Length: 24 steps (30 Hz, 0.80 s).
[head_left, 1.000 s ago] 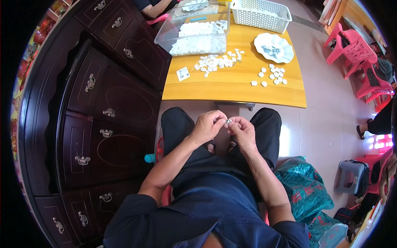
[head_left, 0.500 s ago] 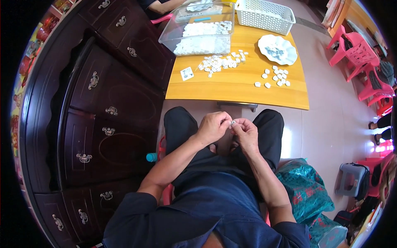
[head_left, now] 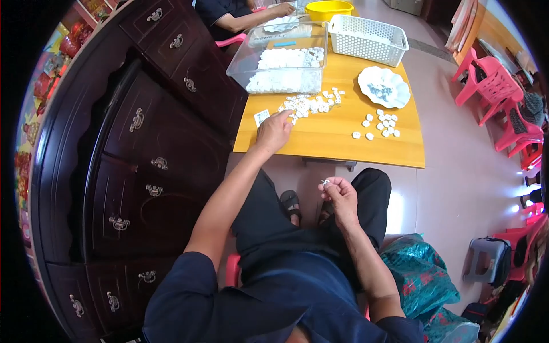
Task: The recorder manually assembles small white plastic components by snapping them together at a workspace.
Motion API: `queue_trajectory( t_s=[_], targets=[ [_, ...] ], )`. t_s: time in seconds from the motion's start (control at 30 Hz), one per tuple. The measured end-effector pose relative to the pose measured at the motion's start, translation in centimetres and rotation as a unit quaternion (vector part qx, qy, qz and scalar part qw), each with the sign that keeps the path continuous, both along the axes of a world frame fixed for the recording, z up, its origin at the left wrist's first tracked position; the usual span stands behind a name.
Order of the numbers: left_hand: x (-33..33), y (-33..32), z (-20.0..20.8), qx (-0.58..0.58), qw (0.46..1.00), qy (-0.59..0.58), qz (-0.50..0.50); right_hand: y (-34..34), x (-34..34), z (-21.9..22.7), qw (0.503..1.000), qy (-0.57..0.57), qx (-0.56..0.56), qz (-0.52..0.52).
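My left hand (head_left: 274, 131) reaches over the near edge of the yellow wooden table, fingers apart, its fingertips at the near side of a loose heap of small white plastic pieces (head_left: 311, 105). Between the thumb and fingertips of my right hand (head_left: 341, 197), held above my right knee, is a small white plastic piece (head_left: 326, 182) with a greyish part; its exact kind is too small to make out. Several finished-looking white pieces (head_left: 381, 126) lie spread on the table's right side. A white scalloped dish (head_left: 394, 78) behind them holds small grey bits.
A clear plastic bin (head_left: 286, 86) full of white pieces stands behind the heap, with a white perforated basket (head_left: 369, 43) and yellow basin (head_left: 329, 8) farther back. A printed card (head_left: 261, 117) lies at left. Another person's arm (head_left: 251, 22) shows beyond. Dark drawers line the left.
My hands were together above my lap; my left hand has let go and moved forward to the heap. My right hand stays near its place with the piece. The view has tilted up slightly.
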<state>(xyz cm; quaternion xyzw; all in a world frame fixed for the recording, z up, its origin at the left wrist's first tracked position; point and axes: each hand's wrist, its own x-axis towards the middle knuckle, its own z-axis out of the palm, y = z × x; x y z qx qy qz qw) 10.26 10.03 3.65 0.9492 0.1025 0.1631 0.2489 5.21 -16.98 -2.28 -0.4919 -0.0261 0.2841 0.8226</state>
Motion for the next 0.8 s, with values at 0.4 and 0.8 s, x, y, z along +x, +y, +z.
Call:
queue_trajectory(
  t_s=[0.4, 0.8],
  targets=[
    [-1.0, 1.0, -1.8, 0.064, 0.998, -0.003, 0.017, 0.1, 0.1, 0.1, 1.000, 0.014, -0.016, 0.010],
    [-0.2, 1.6, -2.4, 0.075, 0.997, 0.014, 0.029, 0.2, 0.0, -0.1, 1.000, 0.015, -0.010, 0.019]
  ],
)
